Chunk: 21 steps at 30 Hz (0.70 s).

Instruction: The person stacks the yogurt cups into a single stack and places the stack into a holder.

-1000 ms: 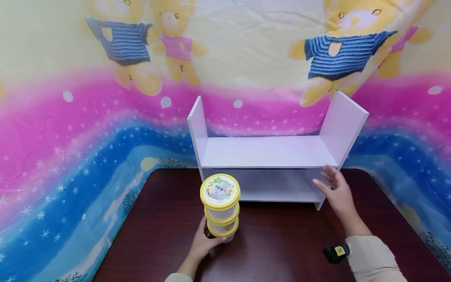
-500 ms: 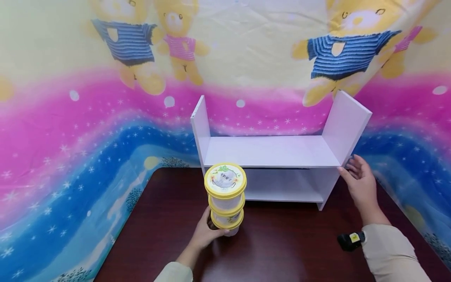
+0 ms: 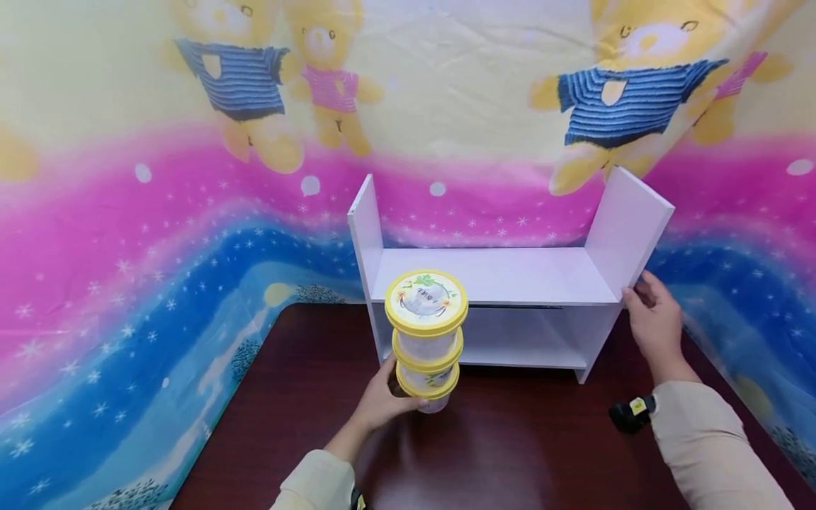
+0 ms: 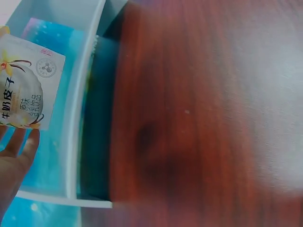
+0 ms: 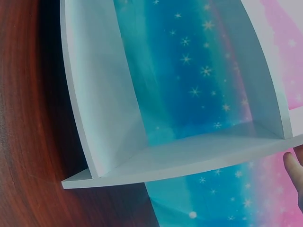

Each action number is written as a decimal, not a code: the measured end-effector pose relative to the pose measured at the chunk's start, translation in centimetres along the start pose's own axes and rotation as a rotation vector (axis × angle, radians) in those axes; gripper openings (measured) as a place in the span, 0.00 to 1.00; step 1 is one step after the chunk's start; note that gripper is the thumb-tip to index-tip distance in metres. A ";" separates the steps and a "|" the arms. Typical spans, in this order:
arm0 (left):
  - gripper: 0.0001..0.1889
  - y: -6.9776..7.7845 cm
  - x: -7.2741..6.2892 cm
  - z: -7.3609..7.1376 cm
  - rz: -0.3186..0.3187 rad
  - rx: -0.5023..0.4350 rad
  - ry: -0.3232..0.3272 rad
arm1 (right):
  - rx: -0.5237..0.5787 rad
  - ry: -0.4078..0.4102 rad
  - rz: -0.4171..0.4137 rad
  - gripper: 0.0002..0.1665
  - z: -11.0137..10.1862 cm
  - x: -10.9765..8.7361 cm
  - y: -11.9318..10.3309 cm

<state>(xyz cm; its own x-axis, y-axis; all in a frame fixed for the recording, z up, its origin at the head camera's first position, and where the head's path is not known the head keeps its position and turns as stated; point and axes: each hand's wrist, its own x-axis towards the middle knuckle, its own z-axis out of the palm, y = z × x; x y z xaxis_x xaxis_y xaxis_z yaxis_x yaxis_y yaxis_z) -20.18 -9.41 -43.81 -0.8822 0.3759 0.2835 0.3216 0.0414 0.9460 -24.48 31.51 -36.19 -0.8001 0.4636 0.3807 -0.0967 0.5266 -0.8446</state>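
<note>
My left hand [image 3: 381, 404] grips the lowest of three stacked round tubs [image 3: 426, 303], which have white sides and yellow lids with a printed flower pattern. The stack leans slightly, overlapping the left front of a white two-level shelf [image 3: 484, 275] in the head view. In the left wrist view, the fingers [image 4: 29, 144] lie below a printed tub [image 4: 35, 85] with dark lettering. My right hand [image 3: 659, 322] touches the outside of the shelf's right side panel near the front edge, fingers relaxed. The right wrist view shows fingertips [image 5: 289, 158] right at that panel.
The shelf stands at the back of a dark red-brown wooden table [image 3: 510, 439]. Behind it hangs a colourful cloth [image 3: 484, 163] with printed bears. Tall side panels rise at both ends of the shelf. A black wrist device [image 3: 631, 415] sits on the right arm.
My left hand has carried the tub stack forward and to the right, toward the shelf. My right hand has moved right, from in front of the shelf to its right side panel.
</note>
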 end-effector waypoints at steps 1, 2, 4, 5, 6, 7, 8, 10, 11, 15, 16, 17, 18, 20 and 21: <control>0.40 0.2 0.2 0.0 0.010 0.001 -0.012 | -0.005 0.008 0.009 0.26 0.1 0.1 0.0; 0.40 0.5 0.4 0.0 0.013 0.000 -0.022 | -0.013 0.016 0.017 0.26 0.1 0.2 0.0; 0.39 1.1 0.9 0.0 0.018 0.007 -0.037 | -0.013 0.028 0.030 0.25 0.3 0.2 -0.1; 0.39 1.4 1.1 0.0 0.019 0.014 -0.047 | -0.016 0.030 0.041 0.25 0.3 0.2 -0.1; 0.39 1.7 1.3 0.0 0.024 0.018 -0.060 | -0.011 0.035 0.044 0.25 0.4 0.2 -0.2; 0.38 2.0 1.6 0.0 0.028 0.021 -0.075 | -0.012 0.036 0.053 0.25 0.4 0.2 -0.2; 0.38 2.4 1.9 0.0 0.028 0.021 -0.088 | -0.011 0.044 0.057 0.25 0.4 0.2 -0.1; 0.38 3.1 2.4 0.0 0.034 0.028 -0.108 | -0.009 0.060 0.060 0.24 0.4 0.2 -0.1; 0.38 3.5 2.8 -0.1 0.035 0.028 -0.117 | -0.012 0.070 0.055 0.24 0.4 0.3 -0.1; 0.37 4.9 3.9 -0.2 0.034 0.045 -0.124 | -0.029 0.095 0.045 0.24 0.5 0.4 -0.1; 0.37 5.2 4.2 -0.2 0.036 0.052 -0.127 | -0.032 0.097 0.043 0.24 0.5 0.4 -0.1; 0.38 5.6 4.5 -0.3 0.038 0.065 -0.128 | -0.037 0.100 0.040 0.24 0.5 0.5 -0.2; 0.38 6.0 4.7 -0.3 0.042 0.075 -0.129 | -0.037 0.101 0.038 0.24 0.5 0.5 -0.2; 0.38 6.7 5.3 -0.2 0.054 0.098 -0.132 | -0.040 0.107 0.030 0.24 0.5 0.5 -0.1; 0.39 7.0 5.6 -0.2 0.060 0.109 -0.135 | -0.044 0.107 0.025 0.24 0.5 0.5 -0.1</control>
<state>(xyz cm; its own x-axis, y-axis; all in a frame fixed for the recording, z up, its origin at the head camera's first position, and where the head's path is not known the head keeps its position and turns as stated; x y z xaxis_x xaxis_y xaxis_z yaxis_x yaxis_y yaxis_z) -22.97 -7.19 -35.55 -0.8087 0.5010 0.3083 0.4139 0.1122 0.9034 -25.16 31.28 -36.11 -0.7336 0.5494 0.4000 -0.0499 0.5434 -0.8380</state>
